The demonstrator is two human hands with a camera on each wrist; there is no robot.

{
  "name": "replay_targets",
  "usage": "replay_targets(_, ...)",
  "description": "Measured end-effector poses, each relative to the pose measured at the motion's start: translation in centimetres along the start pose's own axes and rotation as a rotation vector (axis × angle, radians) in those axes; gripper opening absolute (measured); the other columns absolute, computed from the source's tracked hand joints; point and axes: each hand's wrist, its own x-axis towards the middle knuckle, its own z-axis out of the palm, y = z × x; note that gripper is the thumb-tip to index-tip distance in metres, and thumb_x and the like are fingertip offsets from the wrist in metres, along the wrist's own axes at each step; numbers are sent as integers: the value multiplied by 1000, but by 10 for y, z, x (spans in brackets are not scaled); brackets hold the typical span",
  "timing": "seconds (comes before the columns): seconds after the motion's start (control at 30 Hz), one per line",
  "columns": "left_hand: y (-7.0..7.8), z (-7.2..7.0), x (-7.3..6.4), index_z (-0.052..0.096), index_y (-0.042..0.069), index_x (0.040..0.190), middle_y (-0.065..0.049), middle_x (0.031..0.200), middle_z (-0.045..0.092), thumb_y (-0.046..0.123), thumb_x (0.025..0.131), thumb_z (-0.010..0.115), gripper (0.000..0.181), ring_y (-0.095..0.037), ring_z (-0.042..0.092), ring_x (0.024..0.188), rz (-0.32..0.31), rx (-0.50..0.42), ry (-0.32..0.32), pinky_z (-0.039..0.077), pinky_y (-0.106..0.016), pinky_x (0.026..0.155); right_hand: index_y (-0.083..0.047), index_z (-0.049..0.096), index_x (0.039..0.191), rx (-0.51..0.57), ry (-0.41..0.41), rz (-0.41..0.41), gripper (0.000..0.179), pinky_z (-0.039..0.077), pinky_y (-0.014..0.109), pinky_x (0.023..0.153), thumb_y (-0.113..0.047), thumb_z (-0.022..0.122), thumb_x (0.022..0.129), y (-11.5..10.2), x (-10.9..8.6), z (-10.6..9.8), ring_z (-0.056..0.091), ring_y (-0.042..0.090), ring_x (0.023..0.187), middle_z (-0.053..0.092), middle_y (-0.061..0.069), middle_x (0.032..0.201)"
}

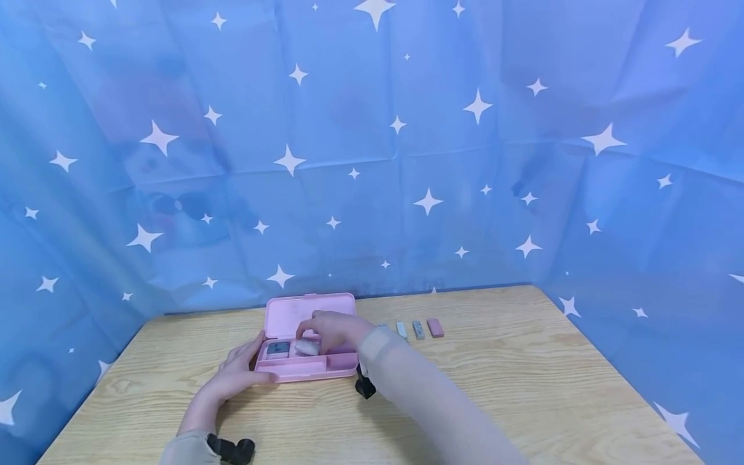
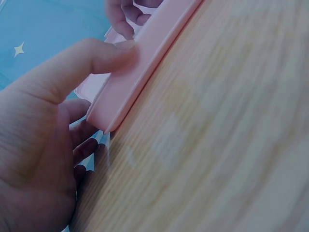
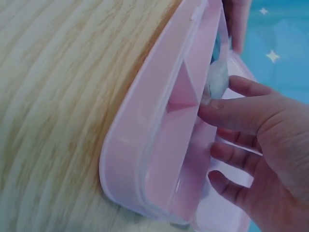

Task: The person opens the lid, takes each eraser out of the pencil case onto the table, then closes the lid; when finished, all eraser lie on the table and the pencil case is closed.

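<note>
An open pink pencil case [image 1: 299,370] lies on the table, its lid tipped back behind it. My left hand [image 1: 232,374] holds the case by its left end, thumb on the front wall [image 2: 140,67] and fingers round the side. Over the back compartment, my right hand [image 1: 334,328] pinches a whitish block [image 1: 307,348] between thumb and forefinger; its other fingers are loosely bent inside the case. Left of that block sits a dark-topped square item [image 1: 278,349]. In the right wrist view the block [image 3: 218,79] shows beyond the thumb tip. The divided front compartment [image 3: 166,154] holds nothing.
Right of the case lie a pink block [image 1: 434,327], a grey-blue block [image 1: 418,330] and a pale block [image 1: 402,330], with another partly hidden behind my right sleeve [image 1: 401,368]. A blue star-patterned cloth [image 1: 430,161] hangs behind the wooden table [image 1: 523,374].
</note>
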Motion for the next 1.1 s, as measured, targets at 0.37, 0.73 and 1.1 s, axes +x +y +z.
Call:
replay_targets(0.37, -4, -1, -2, 14, 13, 156, -21, 156, 19, 47, 70, 81, 114, -43, 14, 138, -10, 0, -5, 20, -70, 103, -25, 54, 128, 101, 19, 1, 54, 43, 22, 75, -6, 76, 81, 7, -14, -17, 51, 11, 84, 59, 0, 99)
replay_targets(0.73, -6, 0, -2, 14, 12, 156, -23, 155, 16, 46, 71, 81, 114, -44, 13, 138, -11, -7, -8, 18, -70, 103, -22, 49, 128, 315, 32, 40, 51, 47, 24, 75, -3, 71, 86, 20, -36, -22, 56, 11, 82, 60, -6, 97)
replay_targets(1.1, 0, -1, 0, 13, 12, 156, -23, 156, 15, 46, 71, 81, 115, -44, 12, 138, -3, -13, -10, 18, -71, 103, -18, 48, 130, 411, 63, 20, 50, 49, 25, 69, -1, 69, 87, 34, -62, -21, 60, 12, 77, 61, -4, 93)
